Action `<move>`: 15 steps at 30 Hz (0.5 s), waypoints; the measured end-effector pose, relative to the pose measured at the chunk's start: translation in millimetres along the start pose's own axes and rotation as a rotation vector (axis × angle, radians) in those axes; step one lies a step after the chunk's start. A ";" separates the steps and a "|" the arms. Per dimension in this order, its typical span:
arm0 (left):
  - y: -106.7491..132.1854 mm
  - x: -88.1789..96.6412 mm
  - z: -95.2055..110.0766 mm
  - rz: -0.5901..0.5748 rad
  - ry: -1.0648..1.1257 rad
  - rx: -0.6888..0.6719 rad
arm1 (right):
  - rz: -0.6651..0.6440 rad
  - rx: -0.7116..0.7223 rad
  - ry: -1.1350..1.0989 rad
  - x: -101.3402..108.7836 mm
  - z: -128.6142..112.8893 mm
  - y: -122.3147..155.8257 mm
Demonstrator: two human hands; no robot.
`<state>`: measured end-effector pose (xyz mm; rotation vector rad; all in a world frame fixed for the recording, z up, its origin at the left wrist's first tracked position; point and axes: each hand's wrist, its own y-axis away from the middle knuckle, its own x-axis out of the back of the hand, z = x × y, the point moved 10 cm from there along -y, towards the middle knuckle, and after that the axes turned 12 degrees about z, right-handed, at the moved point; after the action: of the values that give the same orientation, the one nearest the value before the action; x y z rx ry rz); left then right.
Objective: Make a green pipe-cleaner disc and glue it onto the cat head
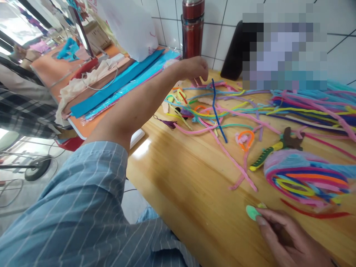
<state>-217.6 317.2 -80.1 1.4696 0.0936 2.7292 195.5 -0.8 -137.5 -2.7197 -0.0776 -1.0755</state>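
Observation:
My left hand (194,68) reaches far across the wooden table (189,185), fingers curled downward in a pinch above the scattered pipe cleaners (214,111) near a dark blue one (218,118); what it grips is hidden. My right hand (286,233) rests at the near right edge, fingers closed on a small green looped piece (252,212). A bundle of coloured pipe cleaners (306,178) lies just beyond my right hand.
Pliers with a green-yellow handle (275,148) lie by the bundle. A red flask (193,27) stands at the tiled wall. Blue and orange sheets (119,85) and a white bag (130,26) are piled at left. Another person's sleeve (22,104) shows at far left.

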 end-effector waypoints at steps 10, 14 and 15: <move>-3.2 -7.8 -7.6 0.152 -0.563 -0.134 | -0.018 0.036 0.008 -1.4 -0.4 2.1; -7.3 -13.1 -15.8 0.123 -0.587 -0.172 | 0.000 0.053 0.005 1.4 -3.2 2.2; -7.4 -13.2 -17.2 0.120 -0.588 -0.179 | 0.000 0.057 0.005 1.7 -3.5 2.2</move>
<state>-224.6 323.1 -101.0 2.1913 -0.2569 2.1869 194.7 -3.8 -134.2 -2.6662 -0.1054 -1.0634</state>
